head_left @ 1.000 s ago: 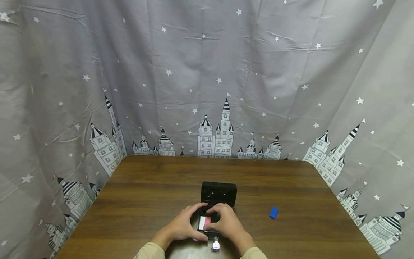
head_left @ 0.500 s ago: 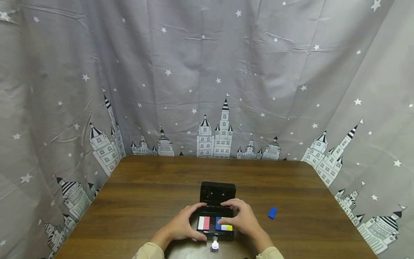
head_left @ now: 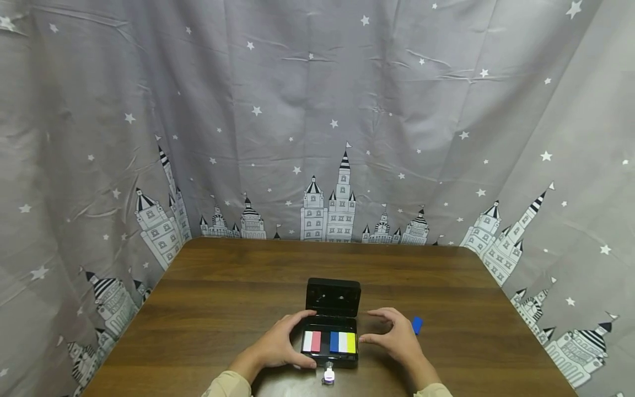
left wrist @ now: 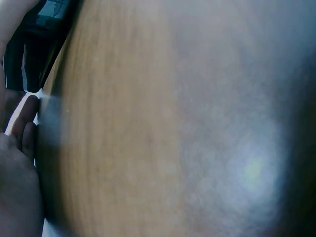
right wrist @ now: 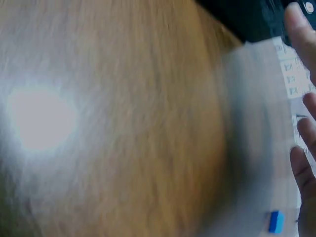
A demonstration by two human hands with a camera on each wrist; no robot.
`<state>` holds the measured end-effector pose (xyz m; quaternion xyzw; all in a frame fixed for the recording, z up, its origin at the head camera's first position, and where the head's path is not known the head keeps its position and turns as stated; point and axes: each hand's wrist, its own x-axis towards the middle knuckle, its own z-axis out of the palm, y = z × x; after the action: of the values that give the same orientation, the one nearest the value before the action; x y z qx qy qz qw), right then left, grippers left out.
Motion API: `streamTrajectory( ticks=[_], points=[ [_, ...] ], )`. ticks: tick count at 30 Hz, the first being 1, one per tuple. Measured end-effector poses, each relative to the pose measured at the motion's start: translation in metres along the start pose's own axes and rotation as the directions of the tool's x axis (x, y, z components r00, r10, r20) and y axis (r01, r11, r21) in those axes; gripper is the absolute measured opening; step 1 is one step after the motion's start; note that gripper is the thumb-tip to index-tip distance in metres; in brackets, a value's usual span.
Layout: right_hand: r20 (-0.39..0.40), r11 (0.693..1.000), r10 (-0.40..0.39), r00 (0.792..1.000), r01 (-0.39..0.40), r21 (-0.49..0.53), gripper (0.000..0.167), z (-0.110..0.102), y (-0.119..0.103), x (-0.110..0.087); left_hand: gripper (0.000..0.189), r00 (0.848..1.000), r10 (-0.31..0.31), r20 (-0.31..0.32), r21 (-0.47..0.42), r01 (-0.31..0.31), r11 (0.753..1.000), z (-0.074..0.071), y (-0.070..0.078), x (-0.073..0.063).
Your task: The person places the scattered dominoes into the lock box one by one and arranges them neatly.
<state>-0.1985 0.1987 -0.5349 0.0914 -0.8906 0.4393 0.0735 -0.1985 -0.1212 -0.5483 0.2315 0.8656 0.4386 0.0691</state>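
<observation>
A black case (head_left: 342, 361) lies on the table with its lid (head_left: 333, 295) raised at the back. White and pink blocks (head_left: 311, 341) sit side by side in its left part. To the right, past a dark gap, are blue, white and yellow blocks (head_left: 343, 342). My left hand (head_left: 278, 344) holds the case's left end, thumb at the front and fingers at the back. Just right of the case, my right hand (head_left: 397, 337) is spread, holding nothing. A loose blue block (head_left: 417, 325) lies beyond that hand, partly hidden by it. The left wrist view shows only part of the case (left wrist: 34, 54).
A small shiny white piece (head_left: 328, 375) is at the case's front edge. The brown wooden table (head_left: 238, 298) extends around it. Behind and beside the table hangs a grey curtain (head_left: 278, 143) with castles and stars.
My right hand has moved from over the case's middle to the right, off the case, uncovering the blue, white and yellow blocks. My left hand has stayed at the left end.
</observation>
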Motion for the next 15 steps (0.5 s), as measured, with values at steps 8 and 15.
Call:
streamTrajectory(
  ticks=[8, 15],
  points=[
    [-0.096, 0.996, 0.037, 0.995, -0.045, -0.078, 0.067, -0.017, 0.02, -0.007, 0.102, 1.0, -0.004, 0.001, -0.006, 0.004, 1.0, 0.0, 0.0, 0.0],
    [-0.104, 0.979, 0.147, 0.984, -0.16, -0.123, 0.085, -0.034, 0.034, -0.015, 0.103, 1.0, 0.002, -0.002, -0.002, -0.002, 1.0, 0.001, 0.0, 0.001]
  ],
)
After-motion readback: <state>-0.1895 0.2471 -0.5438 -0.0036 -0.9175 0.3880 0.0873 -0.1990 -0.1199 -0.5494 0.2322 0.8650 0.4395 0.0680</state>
